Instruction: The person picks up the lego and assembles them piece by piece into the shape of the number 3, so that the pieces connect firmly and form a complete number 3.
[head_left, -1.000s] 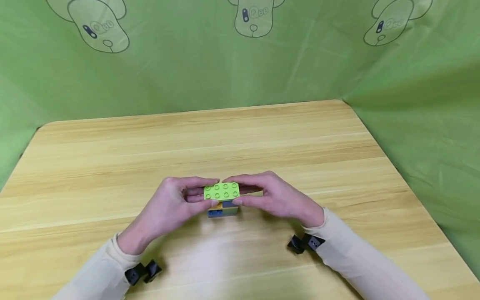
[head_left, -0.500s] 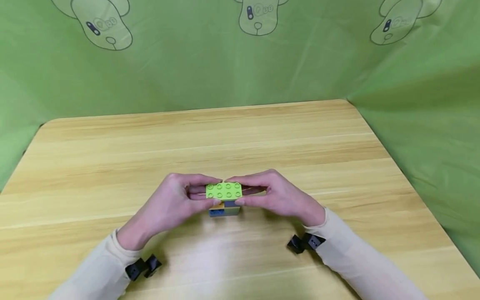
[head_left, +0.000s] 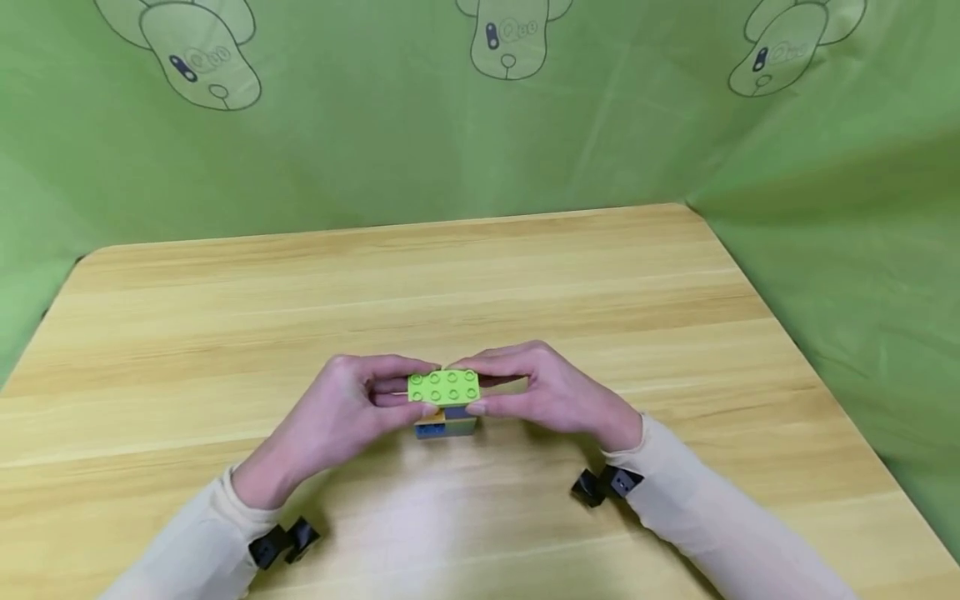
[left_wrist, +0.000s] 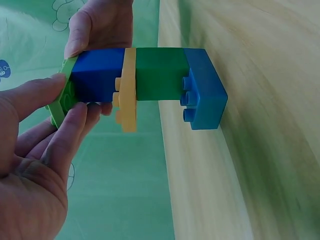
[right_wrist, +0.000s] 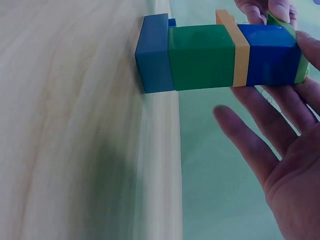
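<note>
A tower of toy building bricks stands upright near the middle of the table. From the bottom it goes: a blue brick [left_wrist: 206, 90], a green brick [left_wrist: 161, 74], a thin orange brick [left_wrist: 129, 92], a dark blue brick [left_wrist: 99, 75] and a thin light green brick [head_left: 444, 387] with studs on top. My left hand [head_left: 341, 417] pinches the light green brick's left end between thumb and fingers. At its right end, my right hand [head_left: 551, 390] pinches it likewise; in the right wrist view its lower fingers spread beside the tower. The upper layers jut out leftward over open gaps.
The wooden table [head_left: 525, 283] spreads around the tower. Green cloth [head_left: 360, 142] printed with cartoon heads hangs behind the far edge and along the right side. Small black devices [head_left: 285, 543] are strapped at both sleeve cuffs.
Both hands keep the same pinch on the light green brick, and the tower stays where it was. Only the head view shifts slightly.
</note>
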